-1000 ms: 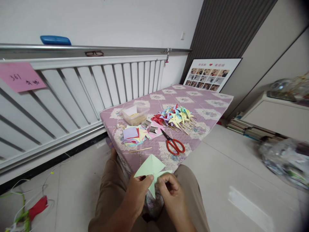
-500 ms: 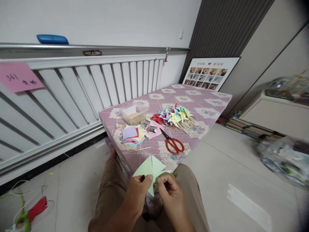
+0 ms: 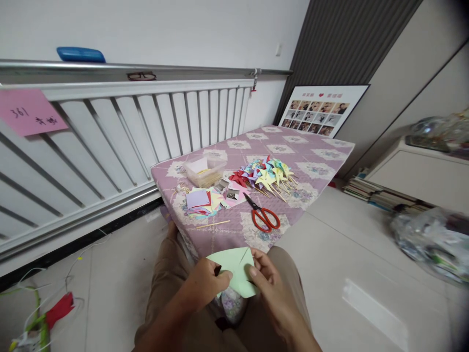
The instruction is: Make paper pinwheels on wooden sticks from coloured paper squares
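Observation:
A light green sheet of paper (image 3: 236, 266) with slits cut in from its corners is held above my lap, just off the table's near corner. My left hand (image 3: 208, 281) pinches its left side between thumb and fingers. At the right edge, my right hand (image 3: 269, 278) grips the paper, thumb in front and fingers behind. Past them on the table lie red-handled scissors (image 3: 266, 219), open a little, and a thin wooden stick (image 3: 213, 224). A stack of coloured paper squares (image 3: 198, 199) sits left of the scissors.
Several finished paper pinwheels (image 3: 269, 176) on sticks are heaped mid-table. A clear plastic box (image 3: 205, 172) and a small open box of metal pins (image 3: 232, 194) stand nearby on the patterned tablecloth (image 3: 311, 168). A white radiator (image 3: 183, 122) borders the table's left side.
The green paper has turned in my hands and now lies flatter. My right hand has shifted from near its centre to its right edge.

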`<state>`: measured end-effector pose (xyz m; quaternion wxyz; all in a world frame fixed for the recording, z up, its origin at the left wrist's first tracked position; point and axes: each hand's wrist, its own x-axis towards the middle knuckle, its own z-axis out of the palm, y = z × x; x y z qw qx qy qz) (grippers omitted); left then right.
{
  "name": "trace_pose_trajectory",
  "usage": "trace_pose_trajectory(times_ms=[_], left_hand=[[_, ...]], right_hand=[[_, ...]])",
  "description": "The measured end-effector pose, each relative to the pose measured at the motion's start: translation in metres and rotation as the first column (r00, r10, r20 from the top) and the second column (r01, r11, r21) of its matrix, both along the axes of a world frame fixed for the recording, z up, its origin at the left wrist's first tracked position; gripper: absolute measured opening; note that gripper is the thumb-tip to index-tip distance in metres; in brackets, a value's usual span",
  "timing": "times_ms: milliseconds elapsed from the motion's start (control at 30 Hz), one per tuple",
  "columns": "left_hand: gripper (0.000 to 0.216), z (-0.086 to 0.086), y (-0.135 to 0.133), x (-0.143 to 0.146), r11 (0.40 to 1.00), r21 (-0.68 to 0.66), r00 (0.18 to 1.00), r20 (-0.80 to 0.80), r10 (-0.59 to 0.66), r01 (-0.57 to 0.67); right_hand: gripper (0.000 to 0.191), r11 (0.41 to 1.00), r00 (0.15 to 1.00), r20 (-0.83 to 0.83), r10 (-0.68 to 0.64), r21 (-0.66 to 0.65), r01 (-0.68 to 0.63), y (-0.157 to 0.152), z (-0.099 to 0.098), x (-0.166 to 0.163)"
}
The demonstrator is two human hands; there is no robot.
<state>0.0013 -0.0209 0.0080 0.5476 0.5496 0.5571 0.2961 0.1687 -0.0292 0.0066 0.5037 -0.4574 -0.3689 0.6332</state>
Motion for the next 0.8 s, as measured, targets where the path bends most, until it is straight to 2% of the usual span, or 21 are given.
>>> trace_pose_trajectory(times_ms=[67, 133, 267, 567, 800], left_hand=[[0.014, 0.004, 0.001, -0.003, 0.998, 0.017, 0.997, -0.051, -0.058, 0.059], [0.010, 0.006, 0.002, -0.005, 0.994, 0.041, 0.994, -0.050, -0.101, 0.103], [0.010, 0.007, 0.003, -0.008, 0.987, 0.027, 0.986, -0.036, -0.160, 0.161], [0.006, 0.005, 0.004, -0.012, 0.973, 0.058, 0.966, -0.140, -0.215, 0.225], [0.008, 0.005, 0.004, -0.013, 0.970, 0.079, 0.970, -0.092, -0.224, 0.232]], right_hand=[[0.046, 0.991, 0.992, -0.074, 0.105, -0.070, -0.110, -0.004, -0.002, -0.003], [0.046, 0.980, 0.986, -0.079, 0.149, -0.118, -0.158, -0.007, -0.005, -0.005], [0.040, 0.974, 0.986, -0.019, 0.166, -0.153, -0.167, -0.009, -0.009, -0.008], [0.028, 0.970, 0.974, 0.092, 0.207, -0.149, -0.192, -0.006, -0.017, -0.012], [0.037, 0.965, 0.981, 0.027, 0.190, -0.188, -0.182, -0.006, -0.023, -0.012]])
